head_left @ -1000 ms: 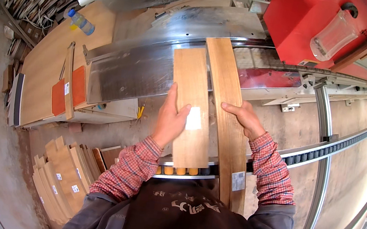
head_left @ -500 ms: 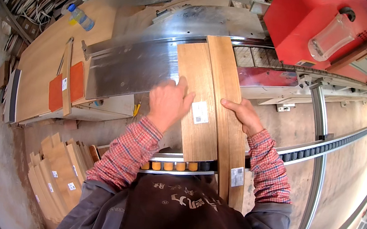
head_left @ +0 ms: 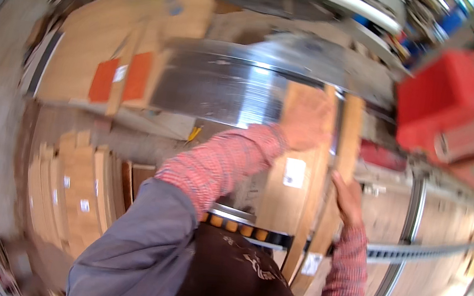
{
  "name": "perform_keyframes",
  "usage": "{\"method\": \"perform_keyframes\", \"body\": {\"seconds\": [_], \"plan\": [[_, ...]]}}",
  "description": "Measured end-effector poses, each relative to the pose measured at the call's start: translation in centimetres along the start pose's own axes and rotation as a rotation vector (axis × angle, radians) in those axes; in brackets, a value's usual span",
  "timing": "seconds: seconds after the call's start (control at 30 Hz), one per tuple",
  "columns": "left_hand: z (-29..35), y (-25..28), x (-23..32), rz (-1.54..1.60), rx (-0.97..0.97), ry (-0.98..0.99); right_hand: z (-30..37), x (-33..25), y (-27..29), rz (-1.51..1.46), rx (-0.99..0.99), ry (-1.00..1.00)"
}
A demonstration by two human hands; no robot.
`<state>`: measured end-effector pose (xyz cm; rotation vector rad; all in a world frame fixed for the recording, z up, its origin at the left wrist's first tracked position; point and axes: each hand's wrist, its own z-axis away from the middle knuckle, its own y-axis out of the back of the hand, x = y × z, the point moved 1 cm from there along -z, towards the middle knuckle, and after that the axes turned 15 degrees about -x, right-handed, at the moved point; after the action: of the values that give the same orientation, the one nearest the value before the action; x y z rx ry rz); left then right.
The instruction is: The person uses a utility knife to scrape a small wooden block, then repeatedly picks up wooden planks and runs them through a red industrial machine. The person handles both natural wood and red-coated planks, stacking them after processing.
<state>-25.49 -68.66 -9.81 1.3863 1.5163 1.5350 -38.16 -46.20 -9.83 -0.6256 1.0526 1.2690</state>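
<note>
A wide wooden board [head_left: 281,197] with a white label lies lengthwise in front of me. Along its right side runs a thin wooden strip [head_left: 306,210]. Further right, across a narrow gap, is a second wooden strip [head_left: 350,131], labelled at its near end. My left hand [head_left: 306,118] is over the far part of the wide board, by the thin strip; motion smears its fingers. My right hand [head_left: 348,200] is closed on the right edge of the right-hand strip, its thumb on top.
A shiny metal machine table [head_left: 215,89] lies at the far left of the boards. Orange and black rollers [head_left: 231,225] cross below them. A red machine housing [head_left: 455,101] stands at the right, and stacked boards [head_left: 73,197] stand at the left.
My left hand has moved right and away from me, from the wide board's left edge onto its far part. A gap has opened between the two strips. The view has shifted and blurred.
</note>
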Motion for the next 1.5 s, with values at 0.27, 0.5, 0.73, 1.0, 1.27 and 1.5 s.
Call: {"method": "perform_keyframes", "body": {"seconds": [0.27,0.5,0.73,1.0,1.27,1.5], "plan": [[0.1,1.6,1.4,-0.005,0.143,0.003,2.4,-16.2,-2.9,0.086,-0.207,-0.011],[-0.7,-0.9,1.1,0.035,0.13,0.065,-5.7,-22.1,-12.7,0.358,-0.577,0.07],[-0.7,-0.6,0.8,0.065,0.018,0.096,-17.9,-31.0,-28.3,0.59,-0.684,0.051],[-1.1,-0.8,0.7,0.11,-0.041,0.078,-33.2,-31.7,-49.7,0.936,-0.764,0.528],[-1.1,0.1,1.0,0.124,-0.079,0.047,-36.0,-27.7,-57.7,1.237,-0.664,0.78],[-1.6,1.4,0.0,0.023,-0.134,0.043,-34.9,-26.1,-58.9,1.161,-0.386,0.956]]}}
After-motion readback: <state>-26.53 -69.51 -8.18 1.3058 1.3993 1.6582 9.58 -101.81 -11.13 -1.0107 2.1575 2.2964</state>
